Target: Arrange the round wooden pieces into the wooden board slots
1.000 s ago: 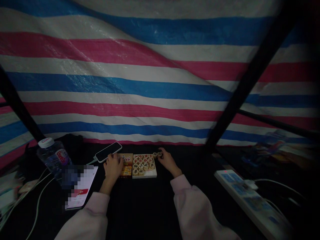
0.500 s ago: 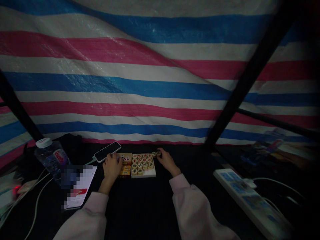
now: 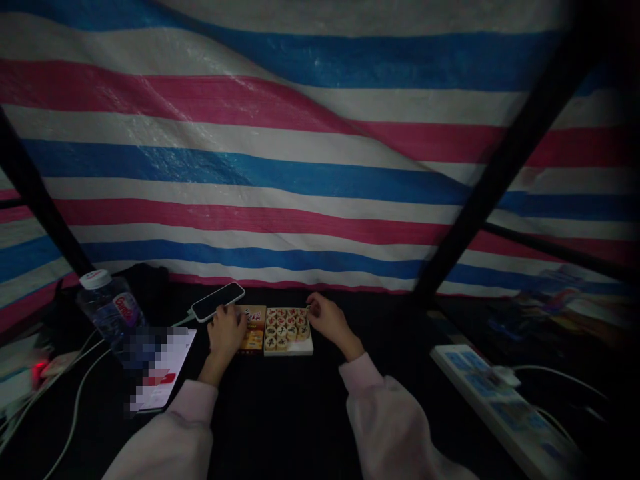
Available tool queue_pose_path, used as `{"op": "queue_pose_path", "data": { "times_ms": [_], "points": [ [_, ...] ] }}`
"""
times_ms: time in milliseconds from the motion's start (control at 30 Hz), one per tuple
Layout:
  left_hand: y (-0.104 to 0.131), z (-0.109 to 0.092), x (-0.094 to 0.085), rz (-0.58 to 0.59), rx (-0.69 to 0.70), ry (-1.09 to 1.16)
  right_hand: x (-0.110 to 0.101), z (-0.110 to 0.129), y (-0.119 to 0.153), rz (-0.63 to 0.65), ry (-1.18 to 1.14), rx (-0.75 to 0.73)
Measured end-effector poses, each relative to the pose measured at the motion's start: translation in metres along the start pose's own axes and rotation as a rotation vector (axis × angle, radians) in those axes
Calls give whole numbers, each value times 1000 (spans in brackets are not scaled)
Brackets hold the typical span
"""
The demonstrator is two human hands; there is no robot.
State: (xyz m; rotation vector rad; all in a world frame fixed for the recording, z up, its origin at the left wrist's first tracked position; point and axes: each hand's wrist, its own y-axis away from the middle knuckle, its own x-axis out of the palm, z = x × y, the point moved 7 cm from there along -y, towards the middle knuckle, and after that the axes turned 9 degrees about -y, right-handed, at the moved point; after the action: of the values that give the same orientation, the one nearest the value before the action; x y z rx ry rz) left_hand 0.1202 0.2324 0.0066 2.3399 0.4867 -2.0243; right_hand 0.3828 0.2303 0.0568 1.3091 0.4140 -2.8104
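An open white box (image 3: 301, 348) holds rows of round wooden xiangqi pieces (image 3: 287, 329) with red and black characters. Its near right corner shows a bare white floor. Against its left side lies a brown and orange printed box lid (image 3: 254, 327). My left hand (image 3: 227, 333) rests on the lid's left edge, fingers bent round it. My right hand (image 3: 330, 323) is at the box's far right corner, its thumb and fingertips pinched together. What sits between those fingertips is hidden.
A white-framed phone (image 3: 219, 302) on a cable lies behind my left hand. Left of my forearm are a lit phone (image 3: 170, 367) and a clear bottle (image 3: 107, 303). A white power strip (image 3: 480, 383) lies to the right. Black poles (image 3: 480, 180) stand before a striped sheet (image 3: 280, 153).
My right hand has moved slightly left to the box's corner. The two pieces beside that corner are no longer visible. My left hand stays on the lid.
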Motion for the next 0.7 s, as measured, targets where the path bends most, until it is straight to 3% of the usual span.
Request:
{"op": "queue_pose_path", "data": {
  "times_ms": [167,267,500,700],
  "points": [
    [-1,1,1,-12,2,-2,27,53,21,247,82,-56],
    [-1,1,2,-20,2,-8,44,73,31,279,212,-90],
    [-1,1,1,-31,6,-13,58,73,31,261,368,120],
    [-1,1,0,-16,-5,-1,58,72,31,291,338,153]
  ]
}}
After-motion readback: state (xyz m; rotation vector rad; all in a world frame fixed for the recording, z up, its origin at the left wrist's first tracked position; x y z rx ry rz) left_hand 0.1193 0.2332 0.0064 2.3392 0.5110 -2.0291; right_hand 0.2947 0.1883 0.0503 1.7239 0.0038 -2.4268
